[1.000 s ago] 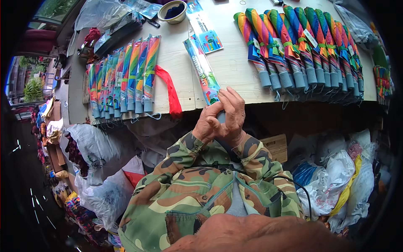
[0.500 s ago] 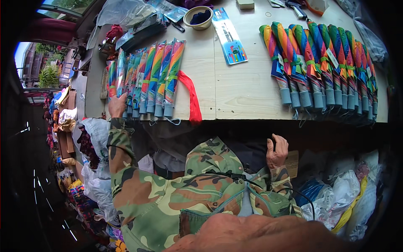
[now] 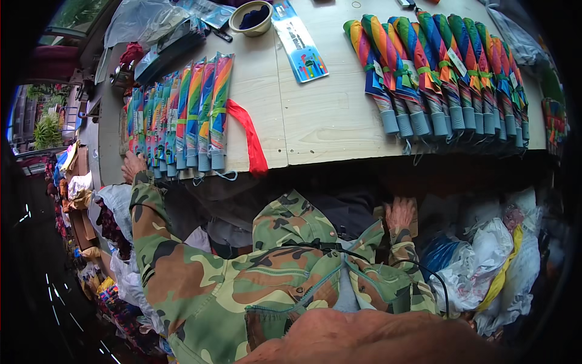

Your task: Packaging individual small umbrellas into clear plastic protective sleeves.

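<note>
On the left part of the table lies a row of rainbow umbrellas (image 3: 193, 115), folded, in clear sleeves, with grey-blue handles toward me. My left hand (image 3: 134, 166) is at the near left end of this row, fingers curled at the handle of the outermost umbrella; the hand partly hides that handle. Below the table's front edge, my right hand (image 3: 401, 213) is held with fingers stretched and slightly apart, against a brown cardboard piece (image 3: 414, 225), holding nothing. At the right lies a second, piled group of rainbow umbrellas (image 3: 445, 76) tied with green bands.
A red ribbon (image 3: 250, 142) hangs over the table edge beside the left row. Farther back are a blue printed packet (image 3: 299, 45), a bowl (image 3: 251, 25) with dark contents and a clear plastic bag (image 3: 142, 21). Stuffed plastic bags (image 3: 479, 255) stand low at the right.
The view has shifted, so the table's things appear farther left and higher. My left hand has moved to the row's outer left end. My right hand's raised, bent fingers have lowered and stretched out.
</note>
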Tool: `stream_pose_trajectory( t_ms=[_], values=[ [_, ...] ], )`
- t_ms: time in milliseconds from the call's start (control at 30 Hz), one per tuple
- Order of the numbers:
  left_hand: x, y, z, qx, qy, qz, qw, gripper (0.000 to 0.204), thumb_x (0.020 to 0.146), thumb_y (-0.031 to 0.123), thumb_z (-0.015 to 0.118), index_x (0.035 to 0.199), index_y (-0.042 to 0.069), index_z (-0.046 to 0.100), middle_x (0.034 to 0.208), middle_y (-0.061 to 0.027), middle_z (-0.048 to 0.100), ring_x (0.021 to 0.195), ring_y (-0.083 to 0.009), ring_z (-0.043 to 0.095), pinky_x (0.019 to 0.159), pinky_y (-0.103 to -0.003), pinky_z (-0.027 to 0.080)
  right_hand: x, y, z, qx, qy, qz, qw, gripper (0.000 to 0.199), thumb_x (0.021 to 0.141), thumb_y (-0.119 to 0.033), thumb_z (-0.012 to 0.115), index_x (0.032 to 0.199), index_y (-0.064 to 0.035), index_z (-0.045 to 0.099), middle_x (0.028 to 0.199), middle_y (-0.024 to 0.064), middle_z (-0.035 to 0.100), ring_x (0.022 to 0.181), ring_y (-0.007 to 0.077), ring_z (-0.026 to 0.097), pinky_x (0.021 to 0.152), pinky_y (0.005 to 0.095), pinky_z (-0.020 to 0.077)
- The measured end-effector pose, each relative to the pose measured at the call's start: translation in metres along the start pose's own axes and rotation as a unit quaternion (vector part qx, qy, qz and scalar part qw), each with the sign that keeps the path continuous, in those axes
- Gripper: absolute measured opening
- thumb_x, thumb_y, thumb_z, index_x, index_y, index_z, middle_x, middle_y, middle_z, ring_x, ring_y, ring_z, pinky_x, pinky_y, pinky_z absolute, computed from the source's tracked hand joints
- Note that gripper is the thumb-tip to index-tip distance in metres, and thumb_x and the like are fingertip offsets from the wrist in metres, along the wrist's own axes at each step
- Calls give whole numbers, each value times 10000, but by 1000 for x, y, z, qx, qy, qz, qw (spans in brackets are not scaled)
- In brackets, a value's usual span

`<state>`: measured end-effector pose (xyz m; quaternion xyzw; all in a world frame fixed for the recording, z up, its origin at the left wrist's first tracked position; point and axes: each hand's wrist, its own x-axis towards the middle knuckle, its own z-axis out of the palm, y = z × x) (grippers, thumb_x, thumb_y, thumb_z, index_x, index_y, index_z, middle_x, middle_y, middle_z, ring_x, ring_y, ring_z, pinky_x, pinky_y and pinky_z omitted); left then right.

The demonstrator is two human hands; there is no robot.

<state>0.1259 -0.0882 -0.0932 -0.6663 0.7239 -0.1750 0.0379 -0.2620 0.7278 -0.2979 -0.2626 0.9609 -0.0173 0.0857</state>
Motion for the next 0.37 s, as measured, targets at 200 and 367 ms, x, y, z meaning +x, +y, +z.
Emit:
stream_pose_trajectory(
  t_ms=[200, 367],
  values=[
    [-29, 13, -5, -13, 157, 161, 974, 612, 1001, 401, 753, 1504, 100, 580, 1382, -205, 685, 1279, -455, 628, 1063, -591, 509, 46, -15, -51, -68, -253, -157, 952, 479, 890, -512, 773, 1174, -126, 754, 1257, 159, 712, 1316, 385, 576, 1112, 589, 425],
    [-69, 169, -79, -132, 151, 319, 926, 516, 1012, 262, 758, 1471, 69, 622, 1374, -191, 692, 1260, -415, 639, 1078, -525, 510, -49, -5, 6, -39, -346, -283, 894, 395, 925, -445, 733, 1190, -153, 753, 1266, 189, 709, 1199, 391, 669, 1123, 612, 441]
  ],
)
